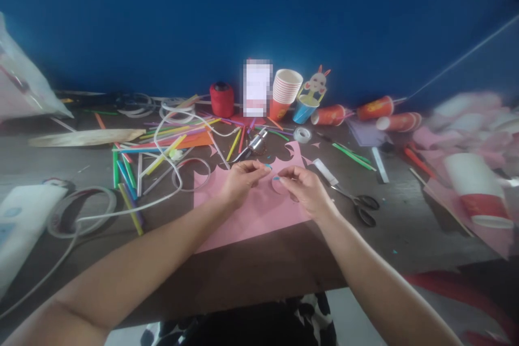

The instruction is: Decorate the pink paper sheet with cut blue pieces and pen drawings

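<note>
Both my hands work over a pink paper sheet (243,216) with cut-out notches, lying on the dark table. My left hand (242,177) is closed in a pinch, with a tiny blue piece (268,166) at its fingertips. My right hand (305,186) is also pinched, with a second small blue bit (276,178) at its fingertips and a small round pink paper piece (279,186) under them. The two hands nearly touch.
Black-handled scissors (359,206) lie right of my right hand. Coloured straws (133,173), a white cable (162,140), tape rolls (302,134), a red thread spool (221,99), stacked paper cups (286,89), a blue cup with a rabbit cutout (308,102) and toppled red cups (385,113) crowd the table.
</note>
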